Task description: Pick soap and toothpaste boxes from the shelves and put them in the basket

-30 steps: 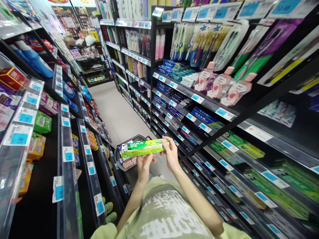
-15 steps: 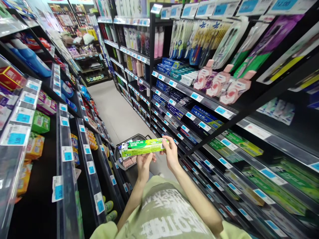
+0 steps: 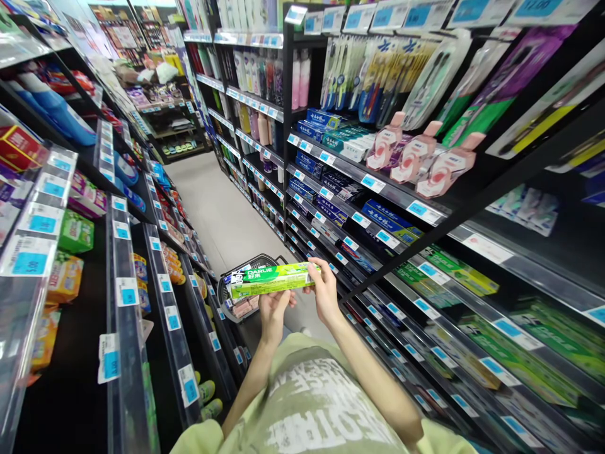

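The right hand [image 3: 326,295] pinches the box [image 3: 274,279] by one end; the left hand [image 3: 273,315] half curls at its lower edge, whether gripping, I can't tell.

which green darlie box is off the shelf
The box in the right hand, left hand at its lower edge; the others lie on shelves.

1. Held green box [image 3: 276,280]: "DARLIE" + "好来", white, on long side.
2. Stocked boxes [image 3: 522,362], lower R: "DARLIE", v. blurry.
3. Top R price tag [image 3: 551,12]: "12.00".
4. L price tag [image 3: 29,258]: approx. "5.00", fuzzy.
5. Shirt [image 3: 326,403]: lg. white caps, partly legible, incl. "HESE".
6. Other tags [image 3: 372,183]: nos. too small.
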A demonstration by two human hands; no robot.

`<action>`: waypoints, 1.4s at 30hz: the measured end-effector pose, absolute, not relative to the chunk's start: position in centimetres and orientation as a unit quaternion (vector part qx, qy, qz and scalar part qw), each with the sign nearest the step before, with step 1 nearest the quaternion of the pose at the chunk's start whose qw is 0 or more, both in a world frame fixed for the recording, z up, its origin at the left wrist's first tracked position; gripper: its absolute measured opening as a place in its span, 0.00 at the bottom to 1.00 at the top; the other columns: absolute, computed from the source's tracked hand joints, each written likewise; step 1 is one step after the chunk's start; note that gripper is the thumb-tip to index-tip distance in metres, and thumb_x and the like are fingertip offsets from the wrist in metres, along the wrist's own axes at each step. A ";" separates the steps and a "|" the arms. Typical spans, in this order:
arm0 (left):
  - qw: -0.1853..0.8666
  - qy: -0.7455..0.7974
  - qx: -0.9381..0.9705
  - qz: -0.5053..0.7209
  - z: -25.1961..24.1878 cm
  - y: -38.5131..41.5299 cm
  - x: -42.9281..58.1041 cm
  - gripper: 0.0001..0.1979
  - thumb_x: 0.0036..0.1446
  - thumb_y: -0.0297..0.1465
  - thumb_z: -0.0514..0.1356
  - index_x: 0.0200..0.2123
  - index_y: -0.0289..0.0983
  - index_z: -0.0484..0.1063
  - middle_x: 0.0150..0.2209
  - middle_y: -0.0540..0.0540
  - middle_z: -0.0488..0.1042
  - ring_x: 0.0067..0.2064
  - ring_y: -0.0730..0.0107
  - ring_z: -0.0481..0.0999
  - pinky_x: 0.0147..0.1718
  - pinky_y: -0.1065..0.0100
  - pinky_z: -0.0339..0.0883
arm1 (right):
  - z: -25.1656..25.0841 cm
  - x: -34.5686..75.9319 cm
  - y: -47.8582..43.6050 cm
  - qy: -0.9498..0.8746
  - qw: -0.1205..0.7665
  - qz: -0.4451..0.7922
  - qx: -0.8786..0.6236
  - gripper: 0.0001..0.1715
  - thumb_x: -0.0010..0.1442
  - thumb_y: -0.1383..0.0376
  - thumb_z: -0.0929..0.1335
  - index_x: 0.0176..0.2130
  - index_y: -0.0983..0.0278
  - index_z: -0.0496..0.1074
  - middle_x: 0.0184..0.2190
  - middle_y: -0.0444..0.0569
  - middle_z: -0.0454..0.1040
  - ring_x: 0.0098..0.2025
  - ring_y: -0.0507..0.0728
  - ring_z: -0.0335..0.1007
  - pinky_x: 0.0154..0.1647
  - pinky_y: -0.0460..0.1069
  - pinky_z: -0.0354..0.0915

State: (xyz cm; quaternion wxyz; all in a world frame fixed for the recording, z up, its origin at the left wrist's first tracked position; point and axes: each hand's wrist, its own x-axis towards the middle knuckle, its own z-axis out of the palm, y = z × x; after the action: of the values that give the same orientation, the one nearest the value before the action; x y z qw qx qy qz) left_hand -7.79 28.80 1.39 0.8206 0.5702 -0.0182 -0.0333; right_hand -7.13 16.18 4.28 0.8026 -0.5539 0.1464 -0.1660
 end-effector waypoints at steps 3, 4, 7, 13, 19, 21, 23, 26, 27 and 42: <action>0.813 -0.020 0.581 -0.031 1.3 28.8 -7.8 0.13 0.55 0.39 0.68 0.30 0.33 0.77 0.29 0.44 0.79 0.27 0.72 0.74 0.29 0.70 0.69 | 4.2 -7.1 16.2 0.144 0.803 -0.167 -0.553 0.22 0.58 0.51 0.73 0.46 0.60 0.73 0.37 0.45 0.73 0.26 0.50 0.66 0.20 0.45 0.64; 0.811 -0.020 0.583 -0.030 1.3 28.8 -7.8 0.13 0.55 0.39 0.68 0.31 0.33 0.77 0.29 0.44 0.79 0.27 0.71 0.75 0.29 0.70 0.69 | 4.2 -7.1 16.2 0.144 0.803 -0.167 -0.553 0.21 0.59 0.51 0.73 0.46 0.60 0.73 0.37 0.45 0.73 0.26 0.50 0.66 0.20 0.45 0.64; 0.808 -0.020 0.589 -0.024 1.2 28.9 -7.7 0.13 0.55 0.39 0.68 0.32 0.33 0.77 0.30 0.44 0.79 0.28 0.70 0.75 0.29 0.69 0.69 | 4.1 -7.1 16.3 0.146 0.805 -0.165 -0.551 0.21 0.59 0.51 0.73 0.46 0.60 0.73 0.37 0.45 0.73 0.26 0.50 0.65 0.20 0.45 0.64; 0.808 -0.029 0.588 -0.024 1.1 29.0 -7.7 0.12 0.57 0.38 0.67 0.31 0.34 0.77 0.30 0.45 0.79 0.29 0.70 0.76 0.30 0.69 0.69 | 4.2 -7.1 16.3 0.149 0.806 -0.163 -0.548 0.22 0.58 0.50 0.73 0.46 0.60 0.73 0.35 0.44 0.72 0.25 0.50 0.64 0.20 0.45 0.64; 0.811 -0.030 0.584 -0.023 1.2 29.0 -7.7 0.14 0.57 0.39 0.67 0.28 0.34 0.76 0.29 0.45 0.78 0.29 0.70 0.75 0.30 0.69 0.69 | 4.3 -7.1 16.4 0.147 0.808 -0.163 -0.546 0.21 0.58 0.51 0.73 0.46 0.60 0.72 0.35 0.44 0.72 0.27 0.51 0.66 0.20 0.45 0.64; 0.809 -0.028 0.587 -0.022 1.2 29.0 -7.7 0.14 0.57 0.39 0.67 0.28 0.34 0.76 0.29 0.45 0.78 0.29 0.70 0.75 0.30 0.69 0.69 | 4.2 -7.2 16.4 0.147 0.808 -0.163 -0.546 0.21 0.58 0.51 0.73 0.46 0.60 0.72 0.35 0.44 0.72 0.27 0.50 0.66 0.20 0.45 0.64; 0.809 -0.028 0.587 -0.026 1.2 29.0 -7.7 0.14 0.56 0.39 0.68 0.29 0.33 0.77 0.29 0.45 0.78 0.28 0.71 0.75 0.30 0.70 0.69 | 4.2 -7.2 16.4 0.147 0.808 -0.162 -0.546 0.21 0.58 0.51 0.73 0.46 0.60 0.72 0.36 0.45 0.72 0.27 0.50 0.66 0.20 0.45 0.64; 0.808 -0.030 0.587 -0.030 1.3 29.0 -7.7 0.13 0.56 0.39 0.68 0.29 0.34 0.76 0.29 0.45 0.78 0.28 0.71 0.75 0.30 0.69 0.69 | 4.1 -7.2 16.4 0.146 0.808 -0.162 -0.548 0.21 0.58 0.51 0.73 0.46 0.60 0.72 0.36 0.45 0.72 0.27 0.50 0.66 0.20 0.45 0.64; 0.808 -0.030 0.588 -0.029 1.3 29.0 -7.7 0.13 0.56 0.39 0.68 0.28 0.34 0.76 0.29 0.45 0.78 0.28 0.70 0.75 0.30 0.69 0.69 | 4.1 -7.1 16.4 0.147 0.807 -0.162 -0.548 0.21 0.58 0.51 0.73 0.46 0.60 0.72 0.36 0.45 0.72 0.27 0.51 0.66 0.20 0.45 0.64; 0.783 -0.016 0.620 0.050 2.3 29.0 -8.1 0.14 0.53 0.41 0.69 0.31 0.36 0.75 0.26 0.47 0.77 0.26 0.68 0.76 0.29 0.67 0.72 | 4.0 -7.0 16.3 0.131 0.820 -0.152 -0.536 0.22 0.61 0.48 0.71 0.46 0.61 0.72 0.30 0.41 0.71 0.21 0.48 0.62 0.19 0.45 0.61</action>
State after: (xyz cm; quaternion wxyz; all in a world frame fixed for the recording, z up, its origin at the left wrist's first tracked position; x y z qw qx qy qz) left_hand -8.09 29.00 2.34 0.7831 0.6196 -0.0163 0.0503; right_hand -7.03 16.34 4.04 0.8196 -0.5365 0.1314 -0.1522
